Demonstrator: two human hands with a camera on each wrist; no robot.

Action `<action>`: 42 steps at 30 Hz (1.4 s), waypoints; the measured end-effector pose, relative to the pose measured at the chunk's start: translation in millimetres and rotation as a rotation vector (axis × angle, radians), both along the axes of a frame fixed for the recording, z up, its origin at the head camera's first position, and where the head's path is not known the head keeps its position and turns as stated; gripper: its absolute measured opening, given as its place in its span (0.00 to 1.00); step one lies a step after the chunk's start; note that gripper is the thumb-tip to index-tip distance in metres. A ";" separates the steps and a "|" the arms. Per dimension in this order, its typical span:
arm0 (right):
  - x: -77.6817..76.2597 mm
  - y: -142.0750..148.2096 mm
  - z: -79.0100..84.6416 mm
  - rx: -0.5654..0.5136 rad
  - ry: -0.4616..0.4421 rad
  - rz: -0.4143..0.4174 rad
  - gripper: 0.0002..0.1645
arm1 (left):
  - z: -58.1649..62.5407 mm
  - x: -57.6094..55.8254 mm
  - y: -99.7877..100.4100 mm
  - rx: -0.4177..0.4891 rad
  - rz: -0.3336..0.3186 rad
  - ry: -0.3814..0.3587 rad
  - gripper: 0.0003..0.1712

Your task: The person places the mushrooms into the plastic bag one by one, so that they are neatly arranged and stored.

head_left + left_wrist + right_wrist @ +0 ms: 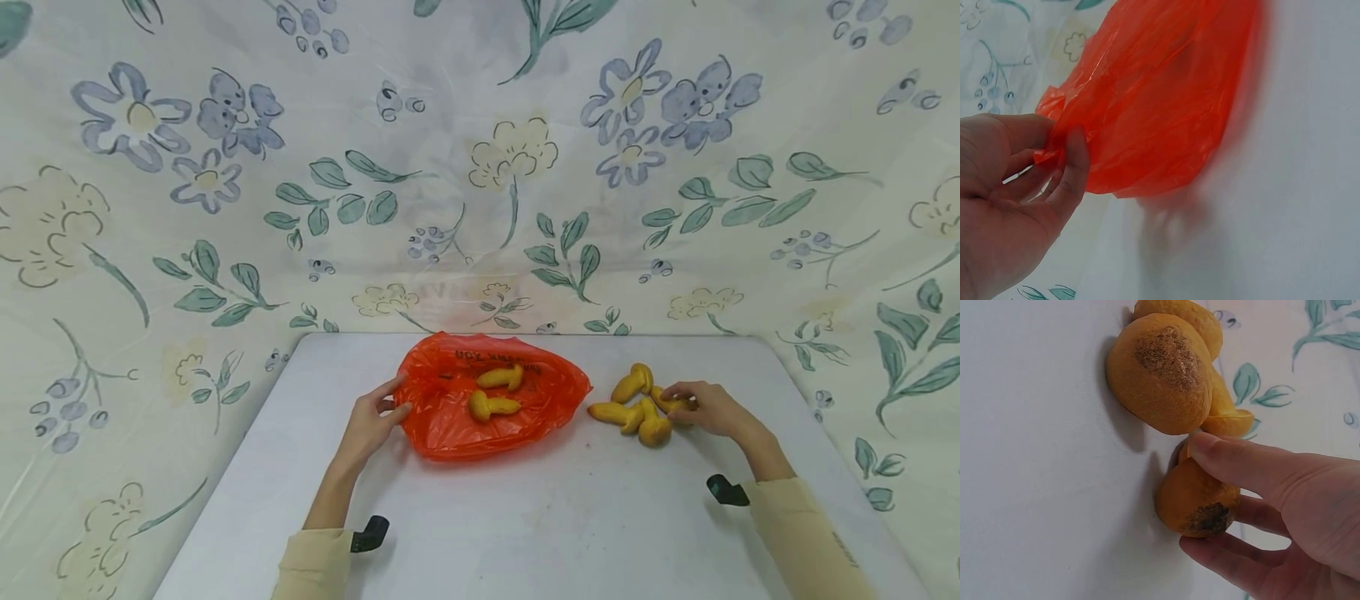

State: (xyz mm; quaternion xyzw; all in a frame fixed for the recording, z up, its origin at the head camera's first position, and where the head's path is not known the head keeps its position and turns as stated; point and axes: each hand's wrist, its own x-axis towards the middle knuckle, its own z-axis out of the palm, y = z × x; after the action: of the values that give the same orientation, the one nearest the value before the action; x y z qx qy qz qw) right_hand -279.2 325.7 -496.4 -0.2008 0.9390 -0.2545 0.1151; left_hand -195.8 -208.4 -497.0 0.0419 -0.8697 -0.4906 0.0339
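Observation:
My left hand pinches the rim of a red plastic bag between thumb and fingers. The bag lies spread wide on the table, with dark print on its far inner side. Inside it rest two yellow mushrooms, one mushroom farther back and another mushroom nearer. To the right, my right hand holds a mushroom with a dark patch on its cap, thumb on one side and fingers on the other. Close against it lie other yellow mushrooms in a loose cluster.
The white table ends at the back against a floral-patterned sheet, which also rises along both sides. One mushroom of the cluster points its stem toward the bag. Black wrist-worn pieces stick out beside both sleeves.

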 end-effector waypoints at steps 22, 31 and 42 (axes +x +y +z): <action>1.3 -2.7 8.6 0.023 0.012 -0.043 0.18 | 1.0 -0.6 3.6 -0.017 0.002 -0.011 0.32; -3.8 0.8 26.4 0.010 0.044 -0.052 0.18 | 4.6 -4.2 4.7 -0.013 0.005 -0.025 0.33; -14.1 -6.7 40.4 0.023 0.084 -0.033 0.18 | 6.1 -2.5 3.7 -0.027 0.012 -0.030 0.33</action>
State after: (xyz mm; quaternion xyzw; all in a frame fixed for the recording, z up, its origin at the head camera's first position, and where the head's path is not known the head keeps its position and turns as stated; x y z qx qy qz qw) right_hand -293.3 319.1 -456.0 -0.1945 0.9490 -0.2368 0.0735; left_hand -198.3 -204.7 -490.9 0.0540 -0.8763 -0.4780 0.0246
